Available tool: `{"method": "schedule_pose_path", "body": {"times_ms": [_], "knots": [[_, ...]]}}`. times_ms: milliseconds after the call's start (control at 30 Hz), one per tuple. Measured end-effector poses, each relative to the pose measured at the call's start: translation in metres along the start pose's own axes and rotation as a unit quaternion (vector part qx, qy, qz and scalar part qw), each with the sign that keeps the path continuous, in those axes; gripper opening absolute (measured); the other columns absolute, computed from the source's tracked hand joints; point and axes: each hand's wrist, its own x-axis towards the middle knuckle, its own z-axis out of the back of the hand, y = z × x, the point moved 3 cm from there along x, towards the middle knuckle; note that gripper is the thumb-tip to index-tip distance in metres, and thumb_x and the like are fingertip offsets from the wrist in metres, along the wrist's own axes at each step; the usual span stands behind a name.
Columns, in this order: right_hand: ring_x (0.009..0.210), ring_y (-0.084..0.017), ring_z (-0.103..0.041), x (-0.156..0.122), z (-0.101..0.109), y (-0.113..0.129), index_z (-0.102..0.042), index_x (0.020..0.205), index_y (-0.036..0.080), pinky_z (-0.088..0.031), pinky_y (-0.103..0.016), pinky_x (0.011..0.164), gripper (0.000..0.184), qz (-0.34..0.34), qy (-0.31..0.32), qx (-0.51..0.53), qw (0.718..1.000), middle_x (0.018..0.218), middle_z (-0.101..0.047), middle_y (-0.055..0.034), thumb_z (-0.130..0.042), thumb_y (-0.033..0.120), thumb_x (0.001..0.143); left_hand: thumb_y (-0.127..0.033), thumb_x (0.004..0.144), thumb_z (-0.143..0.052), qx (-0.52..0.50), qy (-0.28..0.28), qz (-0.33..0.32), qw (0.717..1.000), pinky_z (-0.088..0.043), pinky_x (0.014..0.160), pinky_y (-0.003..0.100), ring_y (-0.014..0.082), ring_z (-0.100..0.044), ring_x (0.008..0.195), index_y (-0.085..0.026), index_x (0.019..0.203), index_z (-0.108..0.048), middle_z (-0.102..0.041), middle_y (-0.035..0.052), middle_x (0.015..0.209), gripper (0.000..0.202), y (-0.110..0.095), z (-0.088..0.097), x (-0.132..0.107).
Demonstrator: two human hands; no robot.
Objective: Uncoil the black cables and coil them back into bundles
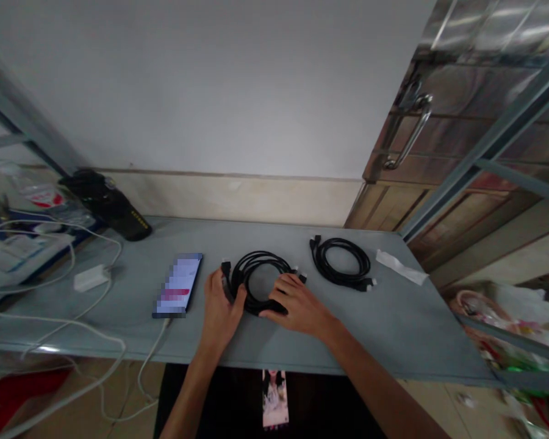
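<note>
A coiled black cable (261, 255) lies on the grey table between my hands, its plug ends poking out at the left and right of the loop. My left hand (222, 308) grips the left side of the coil, thumb over the strands. On the right side, my right hand (297, 302) has its fingers curled over the same coil, partly hiding it. A second coiled black cable (341, 262) rests on the table to the right, apart from both hands.
Left of my hands lies a phone (178, 285) with a white charging cord (153, 350). A white adapter (91, 278), a black bottle (112, 207) and a clear plastic bottle (41, 192) are farther left. A white strip (401, 267) lies at the right. The wall (238, 195) closes off the back.
</note>
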Motion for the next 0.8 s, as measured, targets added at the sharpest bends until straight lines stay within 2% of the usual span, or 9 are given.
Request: {"method": "schedule_pose_path", "body": {"times_ms": [67, 133, 233, 333, 433, 500, 700, 800], "knots": [[0.108, -0.026, -0.063, 0.0, 0.0, -0.002, -0.074, 0.096, 0.022, -0.053, -0.045, 0.105, 0.042, -0.021, -0.005, 0.002, 1.0, 0.105, -0.069, -0.0074, -0.077, 0.063, 0.103, -0.039, 0.106, -0.066, 0.025, -0.013, -0.027, 0.999, -0.044, 0.129, 0.067, 0.043, -0.046, 0.158, -0.016, 0.173, -0.031, -0.046, 0.0251, 0.166, 0.079, -0.003, -0.001, -0.001], [0.112, -0.027, -0.063, -0.001, 0.0, -0.003, -0.075, 0.094, 0.022, -0.052, -0.046, 0.106, 0.042, -0.043, -0.011, 0.002, 0.999, 0.11, -0.069, -0.008, -0.08, 0.063, 0.101, -0.035, 0.109, -0.064, 0.048, -0.001, -0.073, 0.996, -0.041, 0.131, 0.069, 0.0432, -0.04, 0.164, -0.021, 0.177, -0.026, -0.041, 0.0239, 0.173, 0.08, -0.01, -0.001, -0.001], [0.119, -0.028, -0.062, -0.001, 0.001, -0.005, -0.076, 0.098, 0.022, -0.049, -0.049, 0.112, 0.039, -0.067, -0.013, 0.007, 0.998, 0.119, -0.069, -0.0084, -0.083, 0.061, 0.1, -0.023, 0.113, -0.054, 0.045, 0.065, -0.175, 0.981, -0.044, 0.129, 0.065, 0.0366, -0.05, 0.159, -0.03, 0.17, -0.044, -0.057, 0.0155, 0.166, 0.058, -0.027, -0.001, -0.003], [0.121, -0.028, -0.061, -0.002, 0.001, -0.009, -0.077, 0.103, 0.022, -0.049, -0.049, 0.11, 0.038, -0.088, -0.016, 0.015, 0.996, 0.122, -0.07, -0.0085, -0.086, 0.058, 0.098, -0.017, 0.114, -0.052, 0.022, 0.138, -0.246, 0.959, -0.055, 0.117, 0.055, 0.0311, -0.068, 0.136, -0.029, 0.15, -0.064, -0.074, 0.011, 0.14, 0.04, -0.039, -0.001, -0.008], [0.12, -0.029, -0.062, -0.002, -0.001, -0.013, -0.075, 0.101, 0.022, -0.05, -0.048, 0.106, 0.042, -0.107, -0.024, 0.028, 0.994, 0.121, -0.07, -0.0081, -0.092, 0.059, 0.092, -0.016, 0.112, -0.055, 0.01, 0.167, -0.251, 0.953, -0.058, 0.106, 0.05, 0.0289, -0.073, 0.113, -0.023, 0.129, -0.073, -0.078, 0.0092, 0.116, 0.026, -0.044, 0.001, -0.01], [0.119, -0.029, -0.063, -0.002, -0.001, -0.015, -0.073, 0.1, 0.022, -0.05, -0.047, 0.105, 0.045, -0.117, -0.034, 0.041, 0.992, 0.12, -0.07, -0.0074, -0.095, 0.059, 0.088, -0.016, 0.11, -0.056, 0.004, 0.173, -0.25, 0.953, -0.058, 0.104, 0.049, 0.0289, -0.073, 0.109, -0.022, 0.125, -0.073, -0.078, 0.0088, 0.111, 0.024, -0.046, 0.003, -0.011], [0.117, -0.028, -0.065, -0.002, 0.003, -0.017, -0.069, 0.098, 0.023, -0.052, -0.044, 0.103, 0.045, -0.121, -0.051, 0.071, 0.989, 0.117, -0.07, -0.0058, -0.098, 0.056, 0.086, -0.018, 0.092, -0.066, -0.005, 0.206, -0.252, 0.945, -0.056, 0.104, 0.053, 0.0327, -0.07, 0.111, -0.021, 0.127, -0.072, -0.075, 0.0107, 0.115, 0.035, -0.054, 0.008, -0.011], [0.115, -0.027, -0.066, -0.002, 0.006, -0.017, -0.069, 0.099, 0.024, -0.054, -0.045, 0.105, 0.045, -0.119, -0.072, 0.084, 0.987, 0.116, -0.07, -0.0055, -0.099, 0.054, 0.085, -0.02, 0.095, -0.071, 0.004, 0.208, -0.249, 0.946, -0.056, 0.105, 0.054, 0.0325, -0.07, 0.112, -0.022, 0.126, -0.07, -0.074, 0.0103, 0.117, 0.031, -0.053, 0.006, -0.012]]}}
